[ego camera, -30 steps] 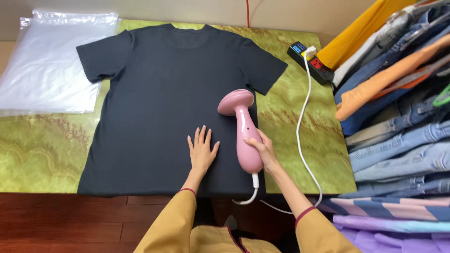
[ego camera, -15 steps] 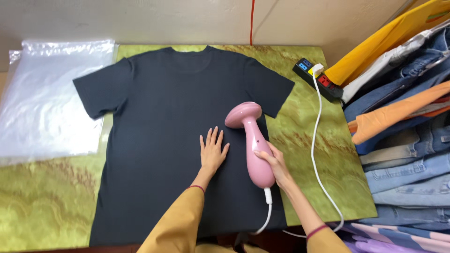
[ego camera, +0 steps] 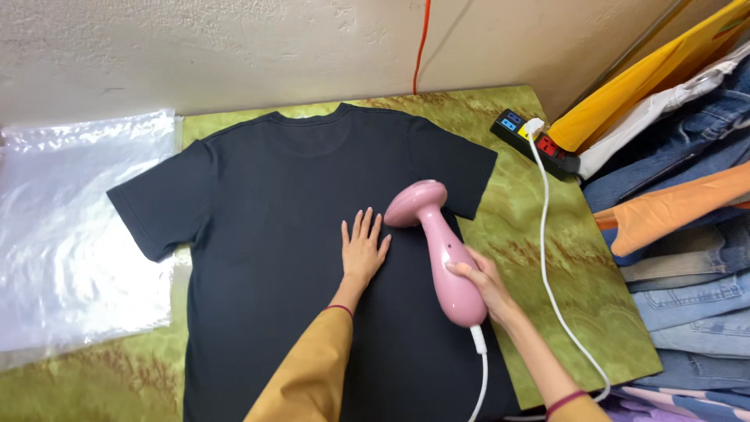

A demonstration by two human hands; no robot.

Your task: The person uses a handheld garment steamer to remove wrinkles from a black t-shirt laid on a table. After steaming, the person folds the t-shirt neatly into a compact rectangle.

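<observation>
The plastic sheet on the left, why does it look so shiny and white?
In the head view, light from above glares off the crinkled clear plastic sheet, washing it whitish; the dark T-shirt stays matte, and the pink steamer shows only small highlights. Everything looks sharp.

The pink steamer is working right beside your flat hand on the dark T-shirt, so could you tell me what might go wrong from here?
1. The left hand lies flat on the dark T-shirt, close beside the head of the pink steamer; steam could scald its fingers.
2. The white cord loops across the green cloth near the right hand to the power strip; the arm could snag it and tug the plug.
</observation>
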